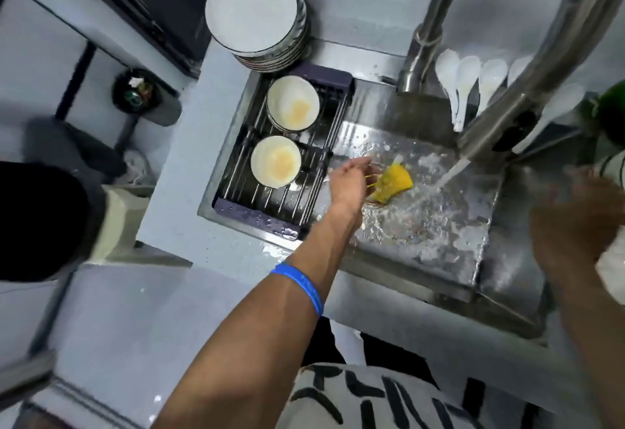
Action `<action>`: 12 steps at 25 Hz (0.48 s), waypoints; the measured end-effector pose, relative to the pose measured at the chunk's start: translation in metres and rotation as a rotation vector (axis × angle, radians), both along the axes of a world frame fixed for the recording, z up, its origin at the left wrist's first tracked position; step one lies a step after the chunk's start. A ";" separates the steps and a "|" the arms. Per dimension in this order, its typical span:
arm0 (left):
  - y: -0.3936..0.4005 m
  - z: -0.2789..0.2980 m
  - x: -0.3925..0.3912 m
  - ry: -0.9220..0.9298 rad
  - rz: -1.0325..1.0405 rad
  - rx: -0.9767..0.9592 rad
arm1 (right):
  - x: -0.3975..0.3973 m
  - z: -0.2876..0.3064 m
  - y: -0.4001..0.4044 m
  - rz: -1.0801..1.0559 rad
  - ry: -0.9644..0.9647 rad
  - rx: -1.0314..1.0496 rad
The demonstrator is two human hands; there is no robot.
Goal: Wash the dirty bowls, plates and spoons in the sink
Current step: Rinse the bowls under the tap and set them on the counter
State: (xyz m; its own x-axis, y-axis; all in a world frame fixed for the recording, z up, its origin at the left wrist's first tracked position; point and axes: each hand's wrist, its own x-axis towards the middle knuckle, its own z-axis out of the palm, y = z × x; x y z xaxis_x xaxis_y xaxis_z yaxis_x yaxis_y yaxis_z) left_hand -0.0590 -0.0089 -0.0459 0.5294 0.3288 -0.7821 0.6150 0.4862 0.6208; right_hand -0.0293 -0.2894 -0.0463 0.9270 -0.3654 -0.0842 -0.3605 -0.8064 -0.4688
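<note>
Left hand: the left hand (pixel 351 180) reaches down into the sink (pixel 487 246), fingers curled toward a yellow sponge (pixel 397 181) at their tips; contact appears made, but whether the fingers actually grip it cannot be told.
Left wrist: a blue wristband (pixel 304 285) sits on the forearm, well back from the hand.
Right hand: the right hand (pixel 575 225) is at the right rim of the sink, heavily blurred; whether its fingers are spread, curled or holding anything cannot be told.
Water: a stream (pixel 449 175) runs from the tap (pixel 527 97) and lands between the two hands, just right of the sponge.
Bowls: two dirty bowls (pixel 275 161) with brownish residue sit on a rack (pixel 257 205) just left of the left hand, one beyond the other.
Plates: a stack of plates (pixel 253 12) stands on the counter beyond the bowls, well away from both hands.
Spoons: white spoons (pixel 466 87) lie in a row behind the sink, beyond the tap, untouched by either hand.
Sink floor: wet and foamy around the sponge.
</note>
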 end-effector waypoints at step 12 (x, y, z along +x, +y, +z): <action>0.160 -0.083 -0.027 0.331 0.232 0.196 | -0.015 -0.018 0.145 -0.489 0.408 1.180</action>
